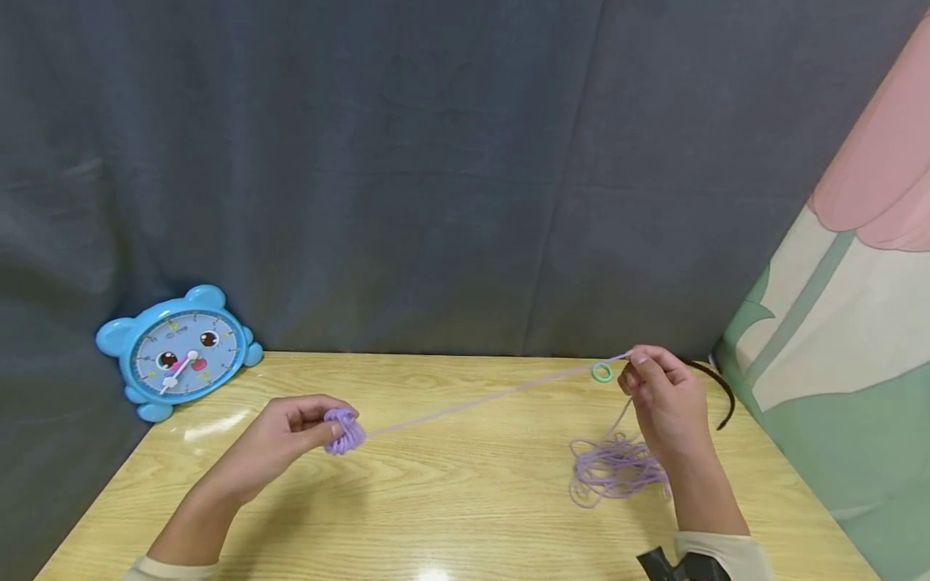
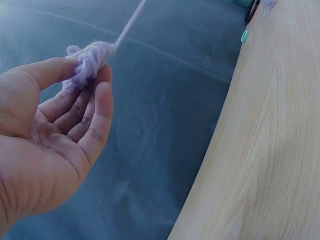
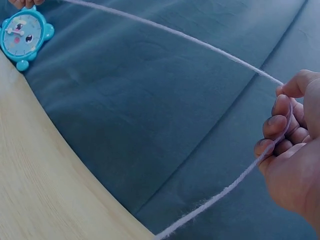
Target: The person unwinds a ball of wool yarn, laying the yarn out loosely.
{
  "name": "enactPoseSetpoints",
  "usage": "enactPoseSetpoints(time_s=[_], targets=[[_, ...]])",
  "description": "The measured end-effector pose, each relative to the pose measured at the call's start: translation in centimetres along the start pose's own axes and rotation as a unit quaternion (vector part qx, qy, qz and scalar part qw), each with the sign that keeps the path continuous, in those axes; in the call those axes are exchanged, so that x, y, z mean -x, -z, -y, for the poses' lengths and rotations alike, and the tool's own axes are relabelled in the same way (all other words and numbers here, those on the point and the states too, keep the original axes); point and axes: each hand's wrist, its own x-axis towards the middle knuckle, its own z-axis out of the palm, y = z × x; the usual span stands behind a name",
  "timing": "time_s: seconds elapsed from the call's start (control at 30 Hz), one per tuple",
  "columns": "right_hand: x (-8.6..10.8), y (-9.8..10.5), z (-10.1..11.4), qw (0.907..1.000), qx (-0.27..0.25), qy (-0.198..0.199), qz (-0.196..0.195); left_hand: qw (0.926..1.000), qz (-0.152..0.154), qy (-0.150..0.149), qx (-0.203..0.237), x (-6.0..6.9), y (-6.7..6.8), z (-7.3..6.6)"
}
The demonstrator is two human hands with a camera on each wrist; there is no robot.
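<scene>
We hold a wound lilac yarn bundle [image 1: 352, 432], its strand [image 1: 501, 394] stretched nearly straight, then dropping to a tangled heap [image 1: 613, 468].

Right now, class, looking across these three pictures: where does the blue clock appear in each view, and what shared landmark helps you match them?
Head: the blue clock is on the left side, a little below mid-height.
Left wrist: not in this picture.
Right wrist: in the upper left corner, just below the part of the left hand that shows.
Shared landmark: the strand of purple yarn running between the left hand and the right hand.
</scene>
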Motion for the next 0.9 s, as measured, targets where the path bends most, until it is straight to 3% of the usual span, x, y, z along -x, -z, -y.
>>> enactPoseSetpoints(time_s=[0.3, 0.53, 0.73, 0.9], targets=[[0.0, 1.4, 0.8, 0.9995, -0.027, 0.016, 0.001, 0.9999, -0.006, 0.014, -0.007, 0.1, 0.1, 0.0], [0.0, 2.8, 1.8, 0.9963, -0.075, 0.037, -0.021, 0.9999, 0.006, -0.008, -0.003, -0.1, 0.1, 0.0], [-0.2, 3.6, 2.3, 0.9935, -0.099, 0.048, -0.031, 1.0000, 0.005, 0.000, 0.001, 0.0, 0.2, 0.0], [-0.3, 4.1, 2.7, 0.9916, -0.107, 0.050, -0.052, 0.9998, 0.003, -0.021, 0.000, 0.1, 0.4, 0.0]])
